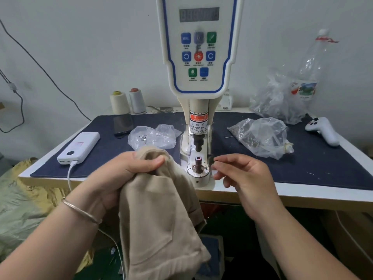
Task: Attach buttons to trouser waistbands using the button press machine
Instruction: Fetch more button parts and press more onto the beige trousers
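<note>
Beige woven trousers [161, 215] nearest, gripped at bunched waistband by left hand [129, 170]. Right hand [240, 174], 3 o'clock of brown metal lower die [198, 165], fingertips pinched; contents unclear. Seat part squarely on die, fingers clear.

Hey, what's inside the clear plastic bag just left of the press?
The clear plastic bag shows a few small silvery metal pieces near its left side; crumpled folds and glare hide anything else.

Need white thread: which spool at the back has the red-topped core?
The right spool, white thread, nearer the press machine; the left spool is cream with a yellow top.
</note>
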Available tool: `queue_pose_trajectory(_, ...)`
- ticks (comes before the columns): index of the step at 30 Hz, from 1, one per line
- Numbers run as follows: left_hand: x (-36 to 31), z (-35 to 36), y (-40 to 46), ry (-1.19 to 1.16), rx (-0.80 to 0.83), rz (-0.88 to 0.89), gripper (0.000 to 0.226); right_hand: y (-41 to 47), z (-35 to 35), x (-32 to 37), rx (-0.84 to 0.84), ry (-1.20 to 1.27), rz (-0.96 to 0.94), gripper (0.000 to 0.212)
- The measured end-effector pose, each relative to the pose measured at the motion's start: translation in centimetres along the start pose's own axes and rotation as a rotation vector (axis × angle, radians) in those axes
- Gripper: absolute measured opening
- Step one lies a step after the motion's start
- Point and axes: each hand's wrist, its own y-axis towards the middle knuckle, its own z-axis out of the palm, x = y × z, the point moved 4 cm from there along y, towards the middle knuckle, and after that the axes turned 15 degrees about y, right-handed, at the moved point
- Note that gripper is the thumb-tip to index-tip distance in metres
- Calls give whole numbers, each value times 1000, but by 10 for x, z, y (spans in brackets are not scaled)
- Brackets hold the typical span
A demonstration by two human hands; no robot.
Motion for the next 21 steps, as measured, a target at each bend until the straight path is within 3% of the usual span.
queue_pose_trajectory(5, 8, -31, 35, 32, -244, -21, 17, 23, -12, -13, -119, -72, 215, 7)
queue_pose_trajectory(10, 34, -45, 80, 56, -433, -30, 10, 37, 2, -22, -160, 33, 382, 8)
queue_pose_trajectory(21, 63, -48, 92, 80, -445, -9, 15, 48, 7, -34, -229, 253, 558, 6)
